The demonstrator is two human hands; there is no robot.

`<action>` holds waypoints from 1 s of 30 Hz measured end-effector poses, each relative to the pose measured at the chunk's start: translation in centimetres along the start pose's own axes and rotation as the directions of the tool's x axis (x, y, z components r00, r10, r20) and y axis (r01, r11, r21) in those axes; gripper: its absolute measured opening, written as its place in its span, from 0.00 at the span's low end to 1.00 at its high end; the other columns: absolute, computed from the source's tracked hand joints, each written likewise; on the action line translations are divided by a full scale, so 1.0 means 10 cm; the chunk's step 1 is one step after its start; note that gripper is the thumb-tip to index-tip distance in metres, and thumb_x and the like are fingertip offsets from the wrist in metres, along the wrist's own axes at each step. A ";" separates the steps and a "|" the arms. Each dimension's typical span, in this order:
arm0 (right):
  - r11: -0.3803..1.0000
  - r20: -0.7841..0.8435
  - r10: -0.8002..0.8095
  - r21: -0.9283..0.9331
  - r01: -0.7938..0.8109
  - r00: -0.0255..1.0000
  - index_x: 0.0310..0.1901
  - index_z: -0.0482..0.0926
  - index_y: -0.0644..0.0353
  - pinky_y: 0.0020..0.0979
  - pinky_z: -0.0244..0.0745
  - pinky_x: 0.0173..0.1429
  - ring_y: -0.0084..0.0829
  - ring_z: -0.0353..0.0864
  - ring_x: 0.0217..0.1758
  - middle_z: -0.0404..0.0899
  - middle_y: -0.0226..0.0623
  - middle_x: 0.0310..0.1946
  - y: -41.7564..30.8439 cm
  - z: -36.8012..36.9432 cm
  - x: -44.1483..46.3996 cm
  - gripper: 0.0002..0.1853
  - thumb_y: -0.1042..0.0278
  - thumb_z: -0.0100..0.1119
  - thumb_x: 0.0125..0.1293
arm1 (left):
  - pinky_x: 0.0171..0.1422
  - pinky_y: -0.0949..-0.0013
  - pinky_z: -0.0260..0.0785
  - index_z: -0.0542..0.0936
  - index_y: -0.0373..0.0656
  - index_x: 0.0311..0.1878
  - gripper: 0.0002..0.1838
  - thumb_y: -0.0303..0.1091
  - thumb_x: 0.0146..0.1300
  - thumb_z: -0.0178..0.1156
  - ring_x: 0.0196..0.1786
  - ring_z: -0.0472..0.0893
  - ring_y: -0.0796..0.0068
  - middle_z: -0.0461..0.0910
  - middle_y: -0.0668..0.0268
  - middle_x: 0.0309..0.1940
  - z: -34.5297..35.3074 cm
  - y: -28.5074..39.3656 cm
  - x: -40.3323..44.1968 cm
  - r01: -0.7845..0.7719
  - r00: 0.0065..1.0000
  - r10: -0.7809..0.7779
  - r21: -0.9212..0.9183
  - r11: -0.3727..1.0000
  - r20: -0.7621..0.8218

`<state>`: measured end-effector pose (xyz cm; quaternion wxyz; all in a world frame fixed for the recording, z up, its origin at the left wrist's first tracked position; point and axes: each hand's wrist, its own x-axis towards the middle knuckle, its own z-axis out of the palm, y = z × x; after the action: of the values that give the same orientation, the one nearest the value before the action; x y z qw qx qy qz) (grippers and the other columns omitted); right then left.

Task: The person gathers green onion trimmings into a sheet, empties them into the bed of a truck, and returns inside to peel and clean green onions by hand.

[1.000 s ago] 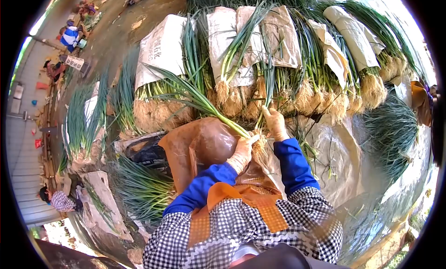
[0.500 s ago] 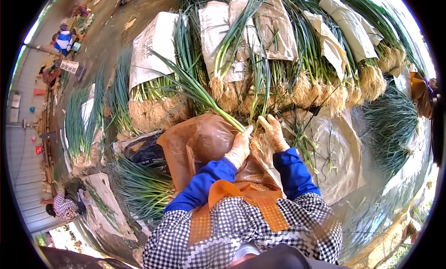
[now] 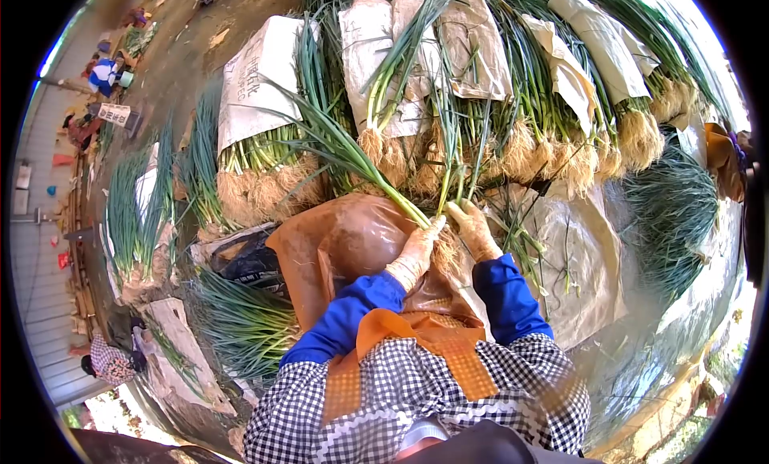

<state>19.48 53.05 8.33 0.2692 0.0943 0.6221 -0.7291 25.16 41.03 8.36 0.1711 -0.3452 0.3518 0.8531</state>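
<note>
My left hand is wrapped round the white ends of a few scallions, whose green leaves slant up and to the left. Pale stringy roots hang between my hands. Close beside it, my right hand is closed with thumb and finger at the base of another, thinner scallion stalk that points upward. A brown plastic apron covers my lap beneath both hands.
Scallion bundles with bushy roots lie in a row ahead, partly under pale sacks. More scallions lie at left, and a leafy heap at right. Loose trimmings rest on sacking. Another person works at far left.
Both hands stay close together with the scallions. The held scallions have shifted slightly rightward, and the upright stalk by my right hand now leans a little to the right.
</note>
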 end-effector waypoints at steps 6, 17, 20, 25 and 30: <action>0.209 -0.134 -0.107 -0.972 -0.110 0.985 0.44 0.77 0.49 0.31 0.69 0.34 0.30 0.78 0.34 0.80 0.36 0.35 1.05 -2.07 -0.30 0.17 0.49 0.50 0.61 | 0.39 0.65 0.73 0.76 0.41 0.41 0.14 0.43 0.61 0.55 0.34 0.77 0.71 0.78 0.64 0.32 -0.10 0.05 0.07 0.006 0.993 0.009 -0.123 0.992 0.120; 0.488 0.268 -0.365 -0.760 0.428 0.892 0.33 0.76 0.61 0.33 0.72 0.36 0.33 0.77 0.30 0.77 0.40 0.27 -0.27 0.21 0.10 0.12 0.58 0.54 0.61 | 0.27 0.73 0.66 0.74 0.48 0.31 0.16 0.52 0.60 0.55 0.23 0.71 0.76 0.71 0.70 0.20 0.04 0.07 -0.11 -0.021 0.994 -0.003 -0.224 0.974 -0.108; 0.060 0.598 -0.193 -0.784 0.618 0.778 0.20 0.70 0.56 0.40 0.69 0.27 0.41 0.72 0.19 0.69 0.39 0.16 -0.18 0.00 -0.25 0.15 0.58 0.53 0.60 | 0.27 0.73 0.65 0.74 0.48 0.29 0.17 0.53 0.60 0.54 0.22 0.70 0.76 0.71 0.72 0.19 -0.33 -0.19 0.37 -0.176 0.983 0.167 -0.132 0.976 -0.072; -0.353 0.091 0.270 -0.917 0.187 0.958 0.39 0.80 0.51 0.33 0.76 0.37 0.31 0.81 0.37 0.81 0.32 0.31 -0.25 -0.94 -0.27 0.14 0.53 0.53 0.57 | 0.23 0.75 0.64 0.76 0.44 0.33 0.11 0.42 0.60 0.56 0.18 0.69 0.78 0.71 0.71 0.19 -0.03 0.01 -0.02 -0.093 0.993 0.087 -0.062 0.994 -0.085; 0.573 -0.091 -0.210 -0.819 0.047 0.973 0.32 0.77 0.60 0.36 0.72 0.34 0.37 0.78 0.28 0.76 0.42 0.22 -0.62 -0.05 0.34 0.23 0.44 0.52 0.58 | 0.25 0.76 0.67 0.74 0.44 0.38 0.06 0.32 0.59 0.57 0.22 0.73 0.78 0.72 0.69 0.20 -0.03 -0.08 0.04 -0.162 0.987 0.162 -0.007 0.987 -0.008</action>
<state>13.36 53.06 11.97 0.1718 -0.0200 0.9126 -0.3704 25.42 41.43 7.51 0.0984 -0.3194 0.3759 0.8643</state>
